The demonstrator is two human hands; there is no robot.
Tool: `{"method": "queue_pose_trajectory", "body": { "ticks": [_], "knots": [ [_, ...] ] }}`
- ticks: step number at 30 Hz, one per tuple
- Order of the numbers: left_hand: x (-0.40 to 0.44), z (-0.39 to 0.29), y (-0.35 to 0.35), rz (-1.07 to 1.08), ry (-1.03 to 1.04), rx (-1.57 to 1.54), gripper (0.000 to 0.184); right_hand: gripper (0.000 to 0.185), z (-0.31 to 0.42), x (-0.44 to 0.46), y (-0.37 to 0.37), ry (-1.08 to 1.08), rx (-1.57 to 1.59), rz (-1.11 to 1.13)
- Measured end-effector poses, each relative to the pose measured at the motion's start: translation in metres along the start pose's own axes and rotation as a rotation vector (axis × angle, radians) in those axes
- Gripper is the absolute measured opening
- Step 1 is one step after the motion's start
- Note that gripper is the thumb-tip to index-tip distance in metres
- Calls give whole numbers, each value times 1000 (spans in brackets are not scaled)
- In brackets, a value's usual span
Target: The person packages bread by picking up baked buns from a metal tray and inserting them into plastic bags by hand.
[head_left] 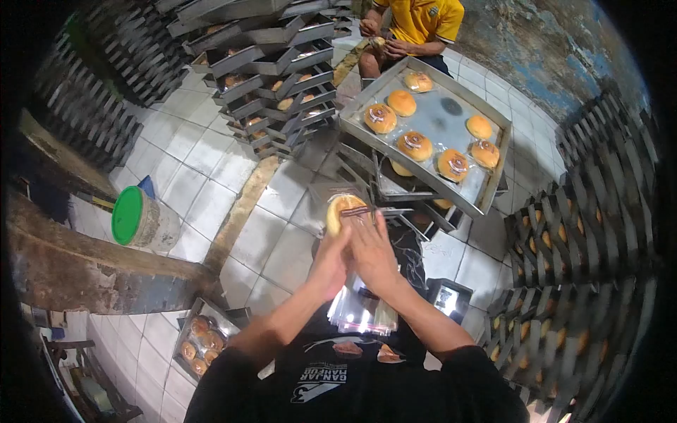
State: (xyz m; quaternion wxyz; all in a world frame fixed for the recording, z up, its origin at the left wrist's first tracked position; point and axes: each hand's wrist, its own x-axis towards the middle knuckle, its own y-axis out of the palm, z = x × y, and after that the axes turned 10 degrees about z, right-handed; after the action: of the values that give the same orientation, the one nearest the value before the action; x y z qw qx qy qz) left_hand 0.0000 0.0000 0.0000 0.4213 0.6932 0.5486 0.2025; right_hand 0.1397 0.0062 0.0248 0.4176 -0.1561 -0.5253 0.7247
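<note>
Near the middle of the view, a round golden bun in clear plastic with dark print is held between my two hands. My left hand closes round its lower left side. My right hand lies against its right side, fingers together and pointing up. Below the hands, a stack of clear plastic bags rests on my lap. Up and to the right, a metal tray bears several buns, most of them in printed plastic, on top of other stacked trays.
A person in a yellow shirt sits behind the tray, hands at a small item. Tray stacks rise at the back left and right. A green-lidded bucket stands left. Another tray of buns is at lower left.
</note>
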Motion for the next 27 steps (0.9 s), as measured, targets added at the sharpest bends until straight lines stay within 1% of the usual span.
{"method": "queue_pose_trajectory", "body": {
  "ticks": [2,3,4,5,6,9,10,13,14,17,18,21,22,23,24,25,26,27],
  "knots": [
    [-3,3,-2,88,119,-41,53,62,6,-3,-16,27,49,3],
    [30,-16,5,115,196,-76,51,62,-13,24,-21,-21,25,-16],
    [24,-25,10,56,205,-103,51,62,-7,24,-8,-18,89,6],
    [31,-18,19,25,227,-167,53,62,-12,22,-6,-18,108,43],
    [38,-1,16,-39,216,-204,52,57,-11,30,-15,14,9,1],
    [44,-8,20,-41,355,-172,48,44,-4,25,-47,-9,179,61],
    [42,-18,19,-110,242,-308,61,26,-1,16,-48,-58,136,-31],
    [49,-21,7,117,138,-417,74,14,6,6,-49,58,669,101],
    [47,-19,12,15,89,-320,75,6,-6,2,-26,-32,551,77],
    [58,-19,-4,-54,12,-290,73,12,13,-17,-40,-39,1086,531],
    [57,-24,-10,-20,104,-213,68,11,13,-24,-41,-37,1143,535],
    [45,-47,-26,-151,132,-232,64,14,1,-41,-49,-33,1294,512],
    [31,-47,-19,-91,99,-216,60,21,2,-31,-45,109,865,107],
    [12,-42,-8,-37,1,-256,59,29,0,-18,-39,233,416,-276],
    [-9,-38,10,18,-93,-293,58,40,-5,-14,-38,45,210,-333],
    [-18,-33,21,73,-179,-338,58,36,0,-16,-34,-137,219,-322],
    [-20,-28,10,118,-215,-333,58,28,2,-17,-38,-166,166,-287],
    [-18,-23,-9,19,-119,-43,57,20,7,-17,-42,-182,115,-260]
  ]
}}
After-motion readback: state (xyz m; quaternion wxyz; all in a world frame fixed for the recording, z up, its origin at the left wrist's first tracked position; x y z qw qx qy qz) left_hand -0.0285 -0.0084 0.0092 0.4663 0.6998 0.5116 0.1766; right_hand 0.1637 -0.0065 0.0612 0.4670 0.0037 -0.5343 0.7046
